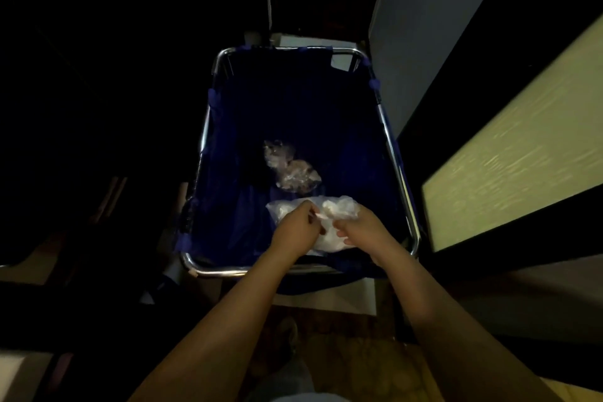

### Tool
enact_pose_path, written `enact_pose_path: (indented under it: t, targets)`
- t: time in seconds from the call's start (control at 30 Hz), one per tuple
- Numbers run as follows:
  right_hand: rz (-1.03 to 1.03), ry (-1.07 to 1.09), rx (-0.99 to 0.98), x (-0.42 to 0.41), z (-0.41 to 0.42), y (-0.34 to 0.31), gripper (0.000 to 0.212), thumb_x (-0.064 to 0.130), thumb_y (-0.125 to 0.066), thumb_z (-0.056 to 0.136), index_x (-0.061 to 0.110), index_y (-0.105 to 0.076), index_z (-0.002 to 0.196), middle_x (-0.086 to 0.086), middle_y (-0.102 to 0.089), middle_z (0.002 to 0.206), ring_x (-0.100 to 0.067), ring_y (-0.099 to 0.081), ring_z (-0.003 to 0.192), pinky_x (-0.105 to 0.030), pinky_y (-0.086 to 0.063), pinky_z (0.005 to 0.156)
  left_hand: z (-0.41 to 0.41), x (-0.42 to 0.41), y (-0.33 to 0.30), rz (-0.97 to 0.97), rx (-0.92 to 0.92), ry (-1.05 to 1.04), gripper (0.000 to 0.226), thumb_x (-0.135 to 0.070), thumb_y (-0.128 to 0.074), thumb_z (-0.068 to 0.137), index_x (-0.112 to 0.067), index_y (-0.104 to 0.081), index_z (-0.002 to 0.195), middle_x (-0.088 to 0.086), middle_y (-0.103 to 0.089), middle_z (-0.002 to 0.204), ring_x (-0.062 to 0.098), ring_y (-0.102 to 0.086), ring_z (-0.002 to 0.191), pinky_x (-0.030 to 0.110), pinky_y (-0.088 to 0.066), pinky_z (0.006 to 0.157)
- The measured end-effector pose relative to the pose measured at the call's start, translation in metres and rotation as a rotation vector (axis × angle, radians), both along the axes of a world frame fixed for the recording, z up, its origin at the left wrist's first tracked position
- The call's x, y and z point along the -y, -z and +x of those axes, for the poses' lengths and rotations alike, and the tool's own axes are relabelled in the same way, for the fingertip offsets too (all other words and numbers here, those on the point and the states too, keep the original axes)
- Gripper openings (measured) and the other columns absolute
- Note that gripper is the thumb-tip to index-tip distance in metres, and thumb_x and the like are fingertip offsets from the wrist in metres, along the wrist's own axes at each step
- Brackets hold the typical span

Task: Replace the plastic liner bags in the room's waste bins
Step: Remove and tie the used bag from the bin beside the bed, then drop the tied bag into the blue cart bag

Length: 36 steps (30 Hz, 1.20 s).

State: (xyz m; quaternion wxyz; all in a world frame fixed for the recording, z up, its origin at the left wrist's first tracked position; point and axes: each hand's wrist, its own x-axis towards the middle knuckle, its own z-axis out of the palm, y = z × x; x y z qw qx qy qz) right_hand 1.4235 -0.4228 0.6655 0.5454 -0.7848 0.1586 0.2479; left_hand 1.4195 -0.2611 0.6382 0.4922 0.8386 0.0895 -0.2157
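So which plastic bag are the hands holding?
The white bag nearest the person: both the left hand and right hand grip it. The other bag, clear and crumpled, lies untouched down in the blue cart sack.

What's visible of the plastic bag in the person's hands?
The plastic bag is thin, whitish-clear film, crumpled and bulging, contents unclear. The left hand and right hand both pinch it at its near side. It hangs over the blue cart bag, near the front chrome frame.
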Motion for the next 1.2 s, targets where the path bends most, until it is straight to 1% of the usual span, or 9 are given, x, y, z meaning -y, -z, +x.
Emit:
enact_pose_path:
  t: [0.2,0.27,0.33,0.57,0.67,0.83,0.93,1.03,1.2]
  targets:
    - [-0.095,0.067,0.013,0.016,0.022,0.016,0.035,0.015,-0.063,0.09,0.024,-0.058,0.123,0.0,-0.065,0.106,-0.011,-0.063,0.091,-0.027,-0.052,0.077,0.029,-0.002,0.018,0.006,-0.004,0.04,0.024,-0.024,-0.044,0.097,-0.041,-0.053,0.109,-0.005,-0.072,0.097,0.017,-0.066,0.091,0.039,-0.055,0.085]
    - [-0.127,0.115,-0.022,0.024,0.021,0.023,0.05,0.017,-0.064,0.091,0.021,-0.048,0.138,0.007,-0.058,0.1,-0.005,-0.058,0.088,-0.021,-0.046,0.071,0.034,-0.002,0.02,0.032,-0.011,0.038,0.023,-0.028,-0.044,0.097,-0.042,-0.052,0.112,-0.001,-0.071,0.101,0.02,-0.065,0.093,0.039,-0.055,0.084]
    - [-0.134,0.116,-0.069,0.029,0.018,0.028,0.053,0.019,-0.064,0.092,0.02,-0.044,0.141,0.005,-0.06,0.101,-0.011,-0.061,0.091,-0.025,-0.049,0.077,0.034,0.0,0.022,0.048,-0.014,0.03,0.022,-0.028,-0.046,0.098,-0.039,-0.053,0.116,0.001,-0.069,0.102,0.02,-0.065,0.092,0.038,-0.054,0.081]
    - [-0.107,0.02,-0.101,0.028,0.004,0.025,0.045,0.025,-0.064,0.094,0.025,-0.049,0.137,-0.001,-0.059,0.124,-0.017,-0.062,0.102,-0.031,-0.053,0.083,0.007,0.009,0.014,0.025,0.036,-0.036,0.018,-0.024,-0.051,0.096,-0.037,-0.055,0.108,-0.002,-0.07,0.09,0.016,-0.064,0.079,0.032,-0.05,0.069]
    - [-0.079,-0.066,-0.059,0.028,-0.008,0.015,0.036,0.023,-0.063,0.094,0.024,-0.054,0.129,-0.002,-0.06,0.123,-0.019,-0.062,0.105,-0.035,-0.053,0.092,-0.018,0.009,0.008,0.037,0.044,-0.1,0.02,-0.031,-0.051,0.088,-0.038,-0.053,0.107,0.001,-0.071,0.09,0.02,-0.068,0.081,0.043,-0.057,0.077]
    - [-0.043,-0.251,-0.006,0.038,-0.046,-0.005,0.037,0.018,-0.061,0.094,0.008,-0.056,0.129,-0.016,-0.064,0.108,-0.017,-0.06,0.089,-0.027,-0.046,0.07,-0.077,0.029,-0.009,0.111,0.122,-0.216,0.02,-0.024,-0.055,0.093,-0.031,-0.055,0.112,0.0,-0.071,0.091,0.018,-0.067,0.083,0.039,-0.056,0.079]
    - [-0.011,-0.33,0.018,0.051,-0.077,-0.012,0.041,0.024,-0.064,0.091,0.02,-0.055,0.131,-0.004,-0.065,0.118,-0.016,-0.063,0.095,-0.027,-0.048,0.074,-0.119,0.05,-0.02,0.153,0.171,-0.294,0.022,-0.024,-0.057,0.093,-0.03,-0.056,0.114,-0.001,-0.07,0.095,0.016,-0.066,0.083,0.034,-0.053,0.077]
    - [0.015,-0.39,0.043,0.064,-0.11,-0.02,0.037,0.027,-0.066,0.091,0.028,-0.056,0.126,0.0,-0.067,0.111,-0.017,-0.065,0.09,-0.037,-0.055,0.083,-0.163,0.07,-0.031,0.178,0.233,-0.362,0.022,-0.021,-0.058,0.094,-0.024,-0.06,0.116,-0.002,-0.068,0.105,0.016,-0.063,0.093,0.029,-0.049,0.083]
    - [0.05,-0.52,0.067,0.071,-0.164,-0.036,0.034,0.025,-0.066,0.09,0.028,-0.058,0.123,-0.003,-0.07,0.106,-0.015,-0.063,0.08,-0.031,-0.051,0.071,-0.238,0.086,-0.054,0.268,0.309,-0.485,0.022,-0.022,-0.06,0.092,-0.023,-0.063,0.114,-0.003,-0.063,0.111,0.015,-0.063,0.098,0.029,-0.048,0.086]
